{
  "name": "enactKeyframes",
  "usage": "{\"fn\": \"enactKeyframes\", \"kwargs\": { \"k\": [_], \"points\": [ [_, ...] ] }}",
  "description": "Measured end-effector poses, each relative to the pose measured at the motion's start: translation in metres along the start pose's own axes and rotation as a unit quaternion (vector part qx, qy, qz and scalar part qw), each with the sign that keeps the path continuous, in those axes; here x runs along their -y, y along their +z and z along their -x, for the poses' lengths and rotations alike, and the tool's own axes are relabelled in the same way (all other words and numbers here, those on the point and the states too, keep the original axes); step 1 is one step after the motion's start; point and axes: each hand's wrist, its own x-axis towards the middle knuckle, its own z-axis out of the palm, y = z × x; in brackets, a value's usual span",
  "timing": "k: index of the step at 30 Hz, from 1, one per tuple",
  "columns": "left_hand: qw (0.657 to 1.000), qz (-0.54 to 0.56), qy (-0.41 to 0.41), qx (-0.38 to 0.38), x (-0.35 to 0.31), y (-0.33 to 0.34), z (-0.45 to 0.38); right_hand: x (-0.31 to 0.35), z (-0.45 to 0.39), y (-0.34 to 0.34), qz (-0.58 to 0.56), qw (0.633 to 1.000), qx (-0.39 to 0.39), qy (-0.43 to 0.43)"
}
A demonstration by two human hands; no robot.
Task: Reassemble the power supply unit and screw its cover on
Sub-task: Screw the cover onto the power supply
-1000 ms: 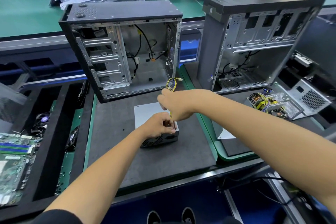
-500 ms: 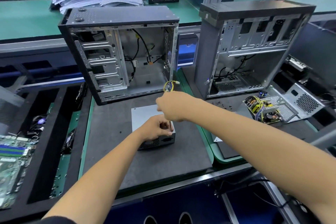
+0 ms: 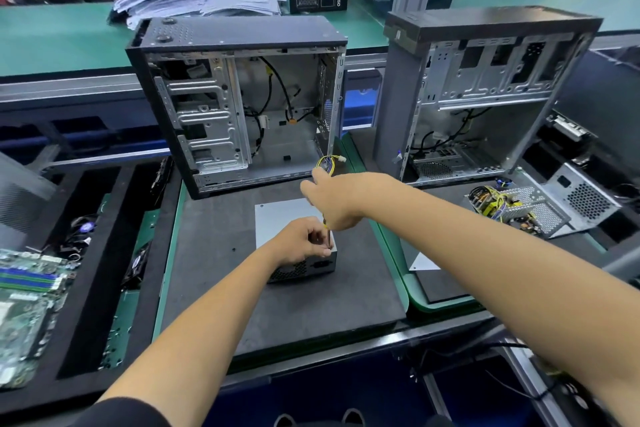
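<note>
Foam mat (image 3: 214, 288) bears power supply unit (image 3: 277, 218); left hand (image 3: 301, 241) pinches, right hand (image 3: 334, 201) grips screwdriver (image 3: 327, 237).

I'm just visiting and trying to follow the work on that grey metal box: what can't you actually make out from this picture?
All in the head view:
- Screw and driver tip: hidden behind the left hand at the corner of the grey metal power supply box.
- Slim screwdriver: its handle is buried in the right hand.
- Yellow cable bundle: its lower run is hidden by the right hand.
</note>
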Motion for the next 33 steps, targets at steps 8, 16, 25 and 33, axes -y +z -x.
{"fn": "enactKeyframes", "kwargs": {
  "k": [8, 16, 25, 33],
  "points": [
    [1.000, 0.004, 0.008, -0.007, -0.001, 0.002, 0.002, -0.002, 0.004, -0.005, 0.079, 0.997, 0.003, -0.004],
    [1.000, -0.005, -0.001, 0.000, 0.001, 0.001, 0.000, 0.001, -0.003, -0.001, 0.077, 0.995, -0.056, -0.037],
    [1.000, -0.004, -0.015, 0.000, 0.001, 0.001, 0.000, 0.003, -0.006, 0.002, 0.002, 0.995, -0.083, -0.049],
    [1.000, -0.005, 0.002, -0.004, -0.001, 0.001, 0.002, -0.010, -0.008, -0.001, -0.012, 0.999, -0.017, -0.041]
  ]
}}
